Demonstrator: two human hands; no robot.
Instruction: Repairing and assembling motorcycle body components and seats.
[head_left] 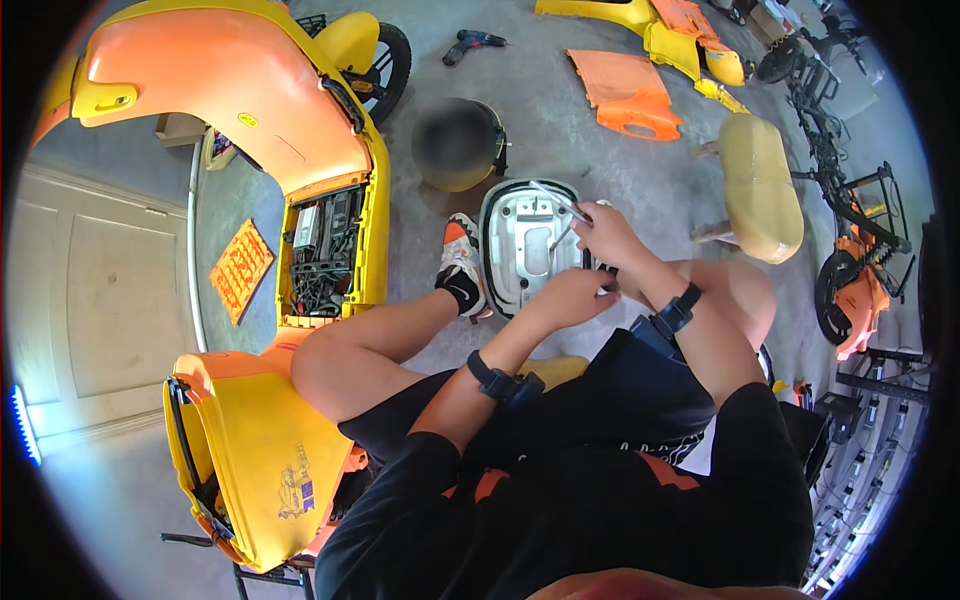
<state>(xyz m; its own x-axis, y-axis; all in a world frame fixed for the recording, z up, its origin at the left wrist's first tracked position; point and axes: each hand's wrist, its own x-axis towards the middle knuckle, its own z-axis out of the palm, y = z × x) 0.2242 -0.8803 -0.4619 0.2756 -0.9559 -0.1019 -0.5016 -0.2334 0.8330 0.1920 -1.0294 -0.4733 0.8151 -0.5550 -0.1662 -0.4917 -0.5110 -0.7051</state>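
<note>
In the head view, the person sits low with knees apart, and a grey, rounded seat base (527,248) lies underside up on the floor between the legs, its long axis running away from the body, its near end just ahead of both hands. The right hand (606,237) is closed around a thin metal tool (560,203) that slants up and left over the base's far half, its tip over the pale metal plate inside. The left hand (572,296) rests at the base's near right edge, fingers curled on the rim or on a small dark part there; I cannot tell which. Both hands lie to the right of the base's centre line, the right one farther along it. An orange and white shoe (461,265) touches the base's left side, and a blurred dark round object (459,143) sits just beyond its far end. Left of that stands a yellow scooter body (330,215) with its battery bay open; a tan seat cushion (760,188) lies to the right, orange panels (627,93) and a cordless drill (472,43) farther off on the floor.
</note>
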